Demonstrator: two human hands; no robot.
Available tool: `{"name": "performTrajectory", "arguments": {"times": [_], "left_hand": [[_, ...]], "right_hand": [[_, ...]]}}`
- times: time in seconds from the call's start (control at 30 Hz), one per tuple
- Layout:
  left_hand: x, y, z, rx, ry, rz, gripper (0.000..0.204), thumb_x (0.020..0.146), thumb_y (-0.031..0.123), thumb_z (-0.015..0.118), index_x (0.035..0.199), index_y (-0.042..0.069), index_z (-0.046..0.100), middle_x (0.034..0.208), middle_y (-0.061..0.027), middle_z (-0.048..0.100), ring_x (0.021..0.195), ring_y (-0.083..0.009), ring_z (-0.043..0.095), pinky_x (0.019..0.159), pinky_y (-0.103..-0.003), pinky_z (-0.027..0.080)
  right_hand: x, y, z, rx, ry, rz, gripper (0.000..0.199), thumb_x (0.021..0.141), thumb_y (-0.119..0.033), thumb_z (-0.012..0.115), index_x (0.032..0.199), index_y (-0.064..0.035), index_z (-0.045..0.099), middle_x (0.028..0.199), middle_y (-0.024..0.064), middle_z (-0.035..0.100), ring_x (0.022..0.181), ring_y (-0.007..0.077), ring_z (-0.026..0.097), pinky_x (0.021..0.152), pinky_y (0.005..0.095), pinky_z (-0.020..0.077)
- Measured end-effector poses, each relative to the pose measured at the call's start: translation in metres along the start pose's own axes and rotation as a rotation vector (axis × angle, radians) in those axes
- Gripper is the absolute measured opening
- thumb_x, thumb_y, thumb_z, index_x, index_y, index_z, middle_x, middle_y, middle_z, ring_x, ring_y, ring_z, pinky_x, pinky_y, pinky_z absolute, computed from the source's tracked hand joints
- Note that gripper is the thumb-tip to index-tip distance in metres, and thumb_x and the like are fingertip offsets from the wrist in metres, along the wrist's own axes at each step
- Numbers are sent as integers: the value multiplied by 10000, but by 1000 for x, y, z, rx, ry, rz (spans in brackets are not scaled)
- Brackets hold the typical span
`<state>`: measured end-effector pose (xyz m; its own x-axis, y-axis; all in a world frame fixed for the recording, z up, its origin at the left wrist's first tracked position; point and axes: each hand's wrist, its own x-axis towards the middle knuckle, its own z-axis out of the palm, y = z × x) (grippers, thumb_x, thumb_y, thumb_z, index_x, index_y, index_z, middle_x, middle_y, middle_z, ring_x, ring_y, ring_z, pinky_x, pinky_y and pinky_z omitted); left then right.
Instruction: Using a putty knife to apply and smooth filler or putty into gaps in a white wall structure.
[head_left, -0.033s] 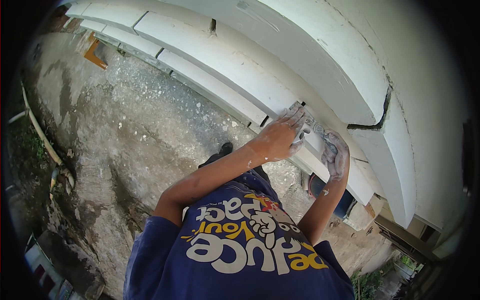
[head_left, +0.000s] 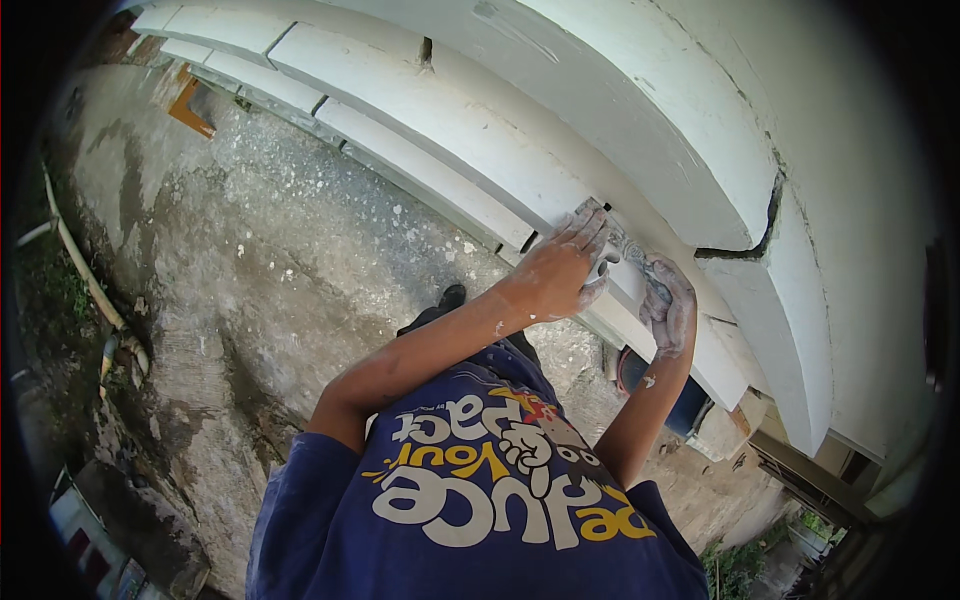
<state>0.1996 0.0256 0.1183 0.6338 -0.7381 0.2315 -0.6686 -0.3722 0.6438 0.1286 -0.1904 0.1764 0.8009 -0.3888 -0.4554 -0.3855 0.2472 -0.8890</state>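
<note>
My left hand (head_left: 560,265), dusty with white powder, reaches across to the top of the low row of white blocks. Its fingers lie along a narrow, grey-smeared tool (head_left: 628,250), with the thumb below. The tool lies along the white block wall (head_left: 510,160); its exact kind is hard to make out. At the tool's nearer right end, my right hand (head_left: 674,310) curls inward, its fingers closed round that end and coated in grey-white paste. Part of the tool is hidden by my fingers.
A thick white ledge (head_left: 640,130) with a dark crack curves above my hands. Below the wall on the right stands a dark blue bucket (head_left: 683,405). An orange frame piece (head_left: 190,110) lies far left on the stained concrete floor (head_left: 290,220). A pale pipe (head_left: 85,265) runs along the left.
My right hand and the tool have shifted slightly up and to the left along the blocks. The left hand stays almost in place on the tool.
</note>
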Motion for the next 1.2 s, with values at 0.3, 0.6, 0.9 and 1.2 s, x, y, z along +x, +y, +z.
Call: {"name": "performTrajectory", "arguments": {"times": [0.3,0.6,0.9,1.2], "left_hand": [[1,-4,-10,-93,-41,-32,631,1011,306,519,1491,-87,404,1612,-270,311,1528,-379,250,1264,-472,184],[-3,-20,-29,-204,57,-184,633,987,368,534,1463,-46,482,1574,-215,415,1497,-342,336,1255,-473,209],[-25,-8,-12,-27,179,-202,653,993,296,543,1558,26,359,1622,-169,346,1526,-312,275,1275,-456,161],[-34,-36,-34,105,280,-432,706,988,328,521,1598,57,289,1644,-154,313,1542,-271,245,1287,-455,91]], "right_hand": [[-4,0,-9,1,-6,25,310,963,-223,631,1187,-13,680,550,-60,402,416,74,295,396,268,274],[-9,5,33,11,-35,-29,318,978,-232,624,1212,-20,663,604,-36,480,434,67,354,402,258,321],[5,8,22,39,-179,48,340,1004,-228,581,1281,-35,617,568,-54,415,424,63,332,410,247,295],[39,2,102,-36,-272,9,358,1000,-250,580,1288,-39,611,714,-15,582,437,60,386,381,233,313]]}}
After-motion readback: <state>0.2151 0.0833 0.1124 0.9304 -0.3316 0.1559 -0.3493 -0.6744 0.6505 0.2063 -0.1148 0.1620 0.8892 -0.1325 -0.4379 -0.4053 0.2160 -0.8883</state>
